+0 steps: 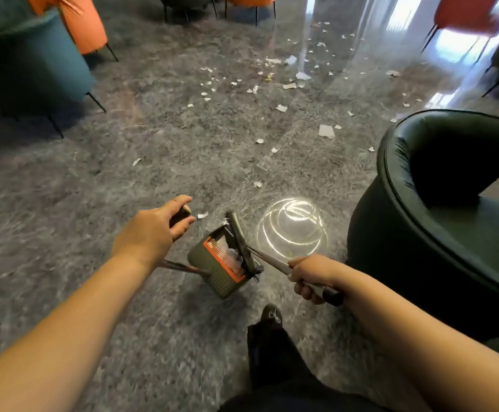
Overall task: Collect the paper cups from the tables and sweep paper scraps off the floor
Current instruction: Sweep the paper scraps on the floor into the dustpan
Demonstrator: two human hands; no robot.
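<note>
A: The orange chair (pixel 83 22) at the upper left is cut off by the top edge, and the green armchair (pixel 438 221) runs out of the right edge.

B: The left hand (pixel 150 236) covers most of the dark handle end (pixel 180 217) it holds. The dustpan (pixel 223 263) contents are blurred, half hidden behind the broom head (pixel 242 242).

A: The far paper scraps (pixel 321 44) are too small to tell apart.
</note>
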